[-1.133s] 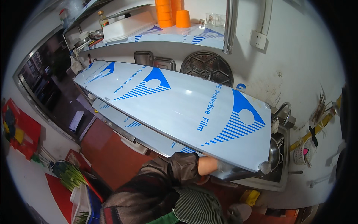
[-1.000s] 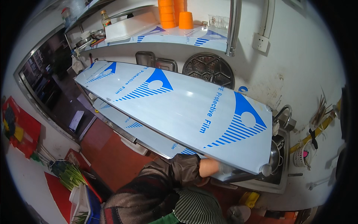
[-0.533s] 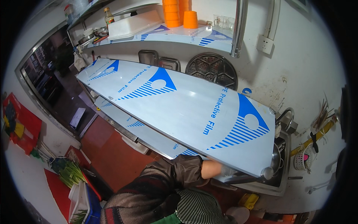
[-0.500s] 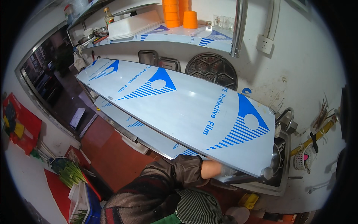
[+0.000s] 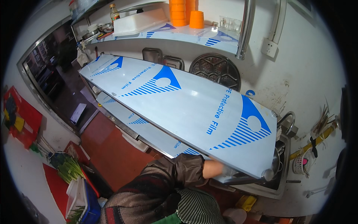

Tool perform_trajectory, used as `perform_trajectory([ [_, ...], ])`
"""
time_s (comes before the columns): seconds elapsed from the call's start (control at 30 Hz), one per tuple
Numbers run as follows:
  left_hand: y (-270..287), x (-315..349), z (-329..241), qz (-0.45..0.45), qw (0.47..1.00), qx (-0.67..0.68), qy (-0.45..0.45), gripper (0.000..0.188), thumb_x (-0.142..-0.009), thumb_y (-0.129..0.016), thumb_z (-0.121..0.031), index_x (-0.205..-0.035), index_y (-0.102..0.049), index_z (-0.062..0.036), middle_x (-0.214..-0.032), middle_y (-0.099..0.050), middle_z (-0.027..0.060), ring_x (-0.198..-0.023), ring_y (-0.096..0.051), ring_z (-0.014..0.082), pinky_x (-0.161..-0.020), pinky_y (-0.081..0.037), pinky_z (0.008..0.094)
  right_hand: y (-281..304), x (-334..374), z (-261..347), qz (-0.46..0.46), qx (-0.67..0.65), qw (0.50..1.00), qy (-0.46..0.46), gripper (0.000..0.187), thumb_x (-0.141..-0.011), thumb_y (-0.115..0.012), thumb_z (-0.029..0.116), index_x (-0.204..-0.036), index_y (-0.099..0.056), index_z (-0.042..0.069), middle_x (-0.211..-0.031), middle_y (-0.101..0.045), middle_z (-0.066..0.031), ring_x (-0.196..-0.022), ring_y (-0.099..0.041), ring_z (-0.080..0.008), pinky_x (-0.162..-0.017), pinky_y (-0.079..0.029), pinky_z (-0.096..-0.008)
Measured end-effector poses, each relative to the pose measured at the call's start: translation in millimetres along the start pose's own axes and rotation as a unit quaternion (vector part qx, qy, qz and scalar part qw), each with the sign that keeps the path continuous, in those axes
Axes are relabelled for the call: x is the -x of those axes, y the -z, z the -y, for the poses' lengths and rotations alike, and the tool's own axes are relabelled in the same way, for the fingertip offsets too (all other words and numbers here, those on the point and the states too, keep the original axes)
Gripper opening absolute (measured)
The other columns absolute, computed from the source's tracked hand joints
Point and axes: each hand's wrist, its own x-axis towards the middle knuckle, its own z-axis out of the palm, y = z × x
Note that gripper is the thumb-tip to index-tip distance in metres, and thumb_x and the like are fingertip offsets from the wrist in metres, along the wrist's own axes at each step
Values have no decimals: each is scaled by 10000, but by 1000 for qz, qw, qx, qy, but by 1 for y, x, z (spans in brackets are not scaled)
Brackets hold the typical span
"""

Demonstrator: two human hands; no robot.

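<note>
My left arm, in a brown sleeve cover [image 5: 189,170], reaches to the right below the near edge of a long worktop [image 5: 186,112]. This steel top is covered in white film with blue printed patterns. At its near right end, my left hand [image 5: 226,171] is mostly hidden under the edge, by a steel leg [image 5: 249,178]. Something pale and see-through, perhaps a thin glove, covers the hand. Its fingers and anything in them cannot be made out. My right hand does not show.
Below the worktop runs a film-covered lower shelf [image 5: 156,134]. To the right are a sink [image 5: 278,190] and a tap [image 5: 288,118]. Orange cups [image 5: 196,19] stand on the wall shelf [image 5: 179,34]. Green vegetables [image 5: 69,167] and a blue crate [image 5: 92,203] sit at the lower left.
The whole view has shifted slightly, so the worktop and wall shelf lie a little further right. My left arm and hand keep about the same place under the edge.
</note>
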Motion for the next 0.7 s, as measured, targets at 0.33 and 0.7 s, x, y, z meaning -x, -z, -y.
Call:
perform_trajectory([
  [0.33, 32, -2, 29, 20, 984, -164, -59, 540, -921, -531, -382, -1334, -360, -80, -1295, -453, 108, -1186, -451, 214, -1018, -367, 328, 121, -36, 38, -272, -116, 952, -76, 168, -742, -669, 20, -877, -576, 57, -808, -579, -70, -684, -578, -233, -589, -479, -351],
  [0.7, 47, -25, 19, 17, 953, -269, -139, 523, -922, -532, -383, -1328, -375, -93, -1298, -458, 81, -1174, -465, 222, -1019, -364, 332, 161, -91, 82, -279, -46, 959, -3, 126, -852, -605, 174, -840, -573, 53, -598, -580, -87, -532, -598, -255, -486, -483, -368],
])
